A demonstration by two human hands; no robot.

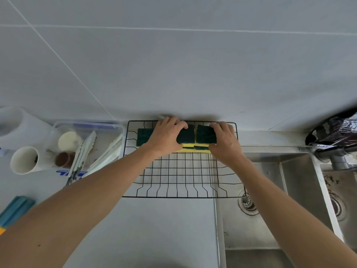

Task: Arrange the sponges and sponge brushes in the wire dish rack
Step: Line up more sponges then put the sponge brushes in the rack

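Observation:
A black wire dish rack lies on the counter against the wall. Along its far side sits a row of green-and-yellow sponges. My left hand grips the middle sponge, with another sponge showing to its left. My right hand grips the right sponge at its right end. Yellow undersides show below the green tops. White-handled sponge brushes lie in a clear container left of the rack.
A white mug and a white jug stand at far left. Blue and yellow items lie at the left edge. A steel sink with drain and a tap are on the right.

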